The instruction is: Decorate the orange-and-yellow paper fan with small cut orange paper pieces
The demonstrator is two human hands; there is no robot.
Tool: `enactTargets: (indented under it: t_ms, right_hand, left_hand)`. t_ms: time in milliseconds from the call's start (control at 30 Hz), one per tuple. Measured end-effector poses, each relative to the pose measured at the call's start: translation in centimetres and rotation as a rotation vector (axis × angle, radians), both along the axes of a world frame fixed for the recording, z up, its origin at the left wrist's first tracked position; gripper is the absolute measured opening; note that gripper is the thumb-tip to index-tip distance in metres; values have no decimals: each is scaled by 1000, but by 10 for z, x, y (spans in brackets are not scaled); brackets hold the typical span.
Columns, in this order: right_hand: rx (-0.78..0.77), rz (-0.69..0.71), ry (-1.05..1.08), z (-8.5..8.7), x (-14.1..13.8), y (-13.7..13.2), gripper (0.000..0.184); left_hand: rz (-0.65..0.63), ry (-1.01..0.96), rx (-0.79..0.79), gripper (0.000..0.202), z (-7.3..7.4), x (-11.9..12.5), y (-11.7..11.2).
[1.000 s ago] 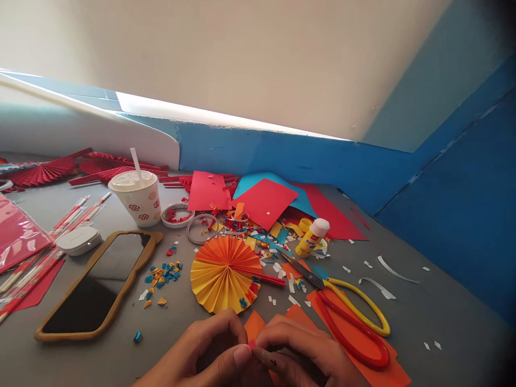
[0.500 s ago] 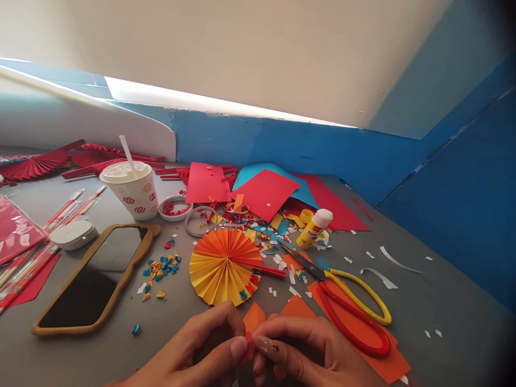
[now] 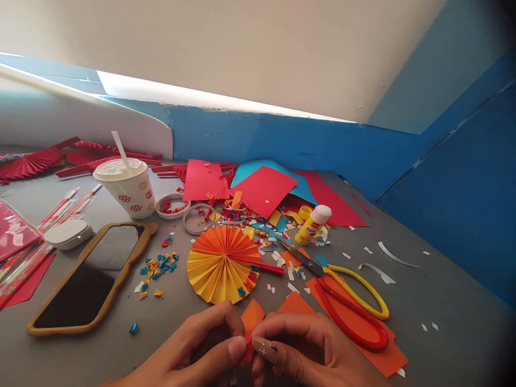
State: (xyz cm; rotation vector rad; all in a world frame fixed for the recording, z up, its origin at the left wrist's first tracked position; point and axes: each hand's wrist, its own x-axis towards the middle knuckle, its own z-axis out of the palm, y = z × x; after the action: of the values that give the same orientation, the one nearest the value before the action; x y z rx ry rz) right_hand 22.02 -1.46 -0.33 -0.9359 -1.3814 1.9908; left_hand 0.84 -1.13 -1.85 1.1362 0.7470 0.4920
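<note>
Low in the view, my left hand [image 3: 205, 344] and my right hand [image 3: 300, 344] meet fingertip to fingertip. Both pinch a small red paper piece [image 3: 248, 348] with a scalloped edge, partly hidden by the fingers. Just beyond them lies a round pleated fan [image 3: 221, 266] in orange and yellow paper, with a red handle [image 3: 268, 267] and small coloured bits on its lower right. Orange paper [image 3: 253, 314] lies close behind my fingertips. To the right, scissors [image 3: 322, 269] with yellow and red handles rest partly open on more orange paper [image 3: 393, 360].
At left are a phone [image 3: 86, 285], a white case [image 3: 68, 234] and a lidded cup [image 3: 127, 188] with a straw. A glue stick [image 3: 312, 224] stands uncapped near red paper [image 3: 264, 191]. Tape rolls [image 3: 199, 219], small folded paper pieces [image 3: 161, 266] and scraps lie about. A blue wall [image 3: 282, 140] borders the table.
The view has shifted slightly, so the table things appear a little further left and up. Both hands keep their pinch on the red paper piece.
</note>
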Motion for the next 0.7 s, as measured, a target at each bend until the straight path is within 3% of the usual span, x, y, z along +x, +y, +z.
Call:
enactTargets:
  t_ms: [400, 600, 700]
  right_hand:
    - [13, -44, -11, 6, -2, -6, 18]
    - [174, -65, -191, 10, 0, -6, 14]
    - [229, -54, -196, 9, 0, -6, 22]
  left_hand:
    - [2, 15, 6, 32, -2, 1, 0]
    - [-2, 12, -6, 35, -3, 1, -1]
    - [-4, 25, -2, 37, -7, 2, -2]
